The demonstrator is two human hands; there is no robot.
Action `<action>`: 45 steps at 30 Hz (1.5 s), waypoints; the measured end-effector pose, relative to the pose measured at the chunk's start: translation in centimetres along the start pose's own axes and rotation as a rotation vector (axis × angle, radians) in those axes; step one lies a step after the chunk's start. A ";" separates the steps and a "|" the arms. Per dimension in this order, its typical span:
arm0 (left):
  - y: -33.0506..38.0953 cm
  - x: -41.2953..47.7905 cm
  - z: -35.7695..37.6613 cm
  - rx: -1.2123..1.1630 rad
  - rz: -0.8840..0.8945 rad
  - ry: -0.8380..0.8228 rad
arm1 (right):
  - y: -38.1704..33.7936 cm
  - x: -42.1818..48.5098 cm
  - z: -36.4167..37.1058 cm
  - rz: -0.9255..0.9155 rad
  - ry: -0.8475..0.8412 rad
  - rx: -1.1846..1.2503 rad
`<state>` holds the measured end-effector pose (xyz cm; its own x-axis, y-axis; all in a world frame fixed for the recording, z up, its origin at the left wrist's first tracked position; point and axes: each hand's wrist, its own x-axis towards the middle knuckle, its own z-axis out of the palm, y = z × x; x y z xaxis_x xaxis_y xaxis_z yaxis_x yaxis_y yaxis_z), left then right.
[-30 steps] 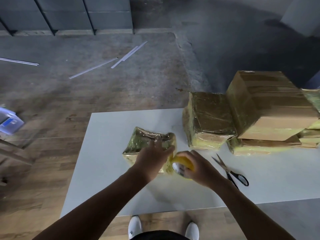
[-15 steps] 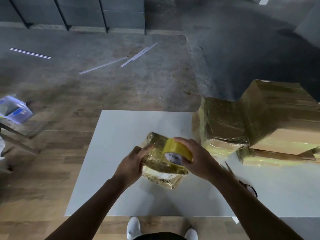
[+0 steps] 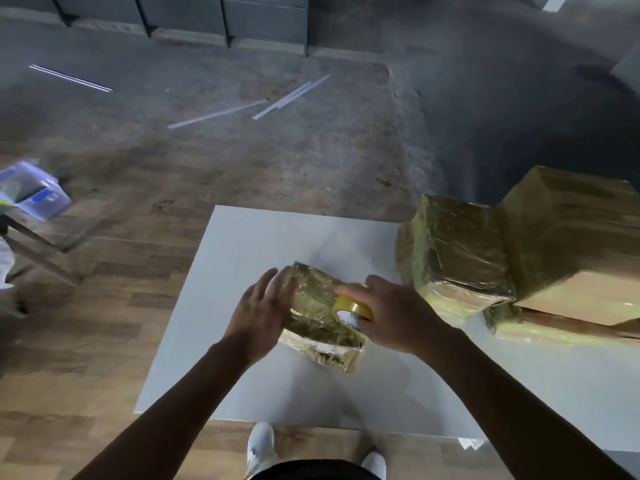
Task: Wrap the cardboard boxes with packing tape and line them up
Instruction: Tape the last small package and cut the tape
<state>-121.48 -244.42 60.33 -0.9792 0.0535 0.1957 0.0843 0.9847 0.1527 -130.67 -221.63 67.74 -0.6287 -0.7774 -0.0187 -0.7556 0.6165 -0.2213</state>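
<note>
A small cardboard box (image 3: 317, 317) wrapped in shiny yellowish tape lies on the white table (image 3: 263, 244), tilted toward me. My left hand (image 3: 263, 306) presses flat against its left side with straight fingers. My right hand (image 3: 391, 313) grips a yellow roll of packing tape (image 3: 351, 308) and holds it on the box's top right. A medium taped box (image 3: 453, 254) stands at the right. Beside it a large brown box (image 3: 581, 237) rests on a flat taped box (image 3: 540, 329).
The table's near edge runs just above my white shoes (image 3: 261, 448). A blue and clear plastic container (image 3: 33, 194) sits on a stand at the far left. Thin white strips (image 3: 287, 98) lie on the concrete floor beyond the table.
My left hand went from gripping the box's left end to lying flat against it. The right hand carried the tape roll across the box top. The scissors are now out of sight.
</note>
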 end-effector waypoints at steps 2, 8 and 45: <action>1.1 0.3 -0.1 0.069 0.086 -0.004 | -0.1 0.5 0.1 0.010 0.002 0.026; 3.3 0.6 1.0 0.060 0.037 -0.098 | 0.2 -0.3 0.8 -0.031 0.016 0.180; 9.6 1.1 0.5 0.181 0.052 -0.203 | 4.7 -3.2 5.4 0.185 -0.196 0.070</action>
<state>-121.82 -234.83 61.51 -0.9930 0.1185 -0.0020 0.1185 0.9924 -0.0320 -131.27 -216.94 61.49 -0.7022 -0.6658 -0.2522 -0.6123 0.7455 -0.2633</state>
